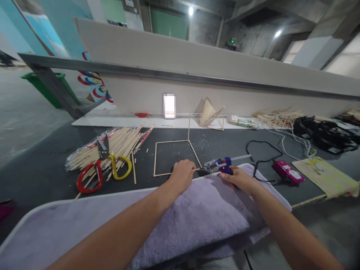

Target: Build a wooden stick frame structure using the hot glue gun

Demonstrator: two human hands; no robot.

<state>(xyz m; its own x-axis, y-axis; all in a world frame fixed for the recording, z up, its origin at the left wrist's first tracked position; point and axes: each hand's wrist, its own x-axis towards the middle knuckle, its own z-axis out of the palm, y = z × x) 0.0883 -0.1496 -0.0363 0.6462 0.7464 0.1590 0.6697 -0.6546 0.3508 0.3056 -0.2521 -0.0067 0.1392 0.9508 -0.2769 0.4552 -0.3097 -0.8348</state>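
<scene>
Way out left of the left fingers, off the table, there's a green bin (46,88). Closer in, but still left of those fingers, a bundle of sticks (118,142) lies on the dark table (225,144). Scissors (104,168) sit on top of it, red and yellow handles pointing back at the person. Just left of and beyond the left fingers is a square stick frame (172,141), flat on the table, with one stick standing up at its far corner. The left hand (182,175) is balled up, knuckles up, right at the frame's near right corner. Can't tell if the fingers are actually pinching a stick under there. Both forearms lie on a lavender towel (202,210). Between the two sets of fingers is a blue glue gun (222,165), nozzle aimed left and nearly touching the left fingers. The right hand (239,179) is wrapped around its handle. Well beyond both hands, by the wall, stands a little stick model (209,114). Right of the right fingers a black cord (270,144) loops over to a pink box (287,171), and farther right lies a yellowish cloth (323,175).
</scene>
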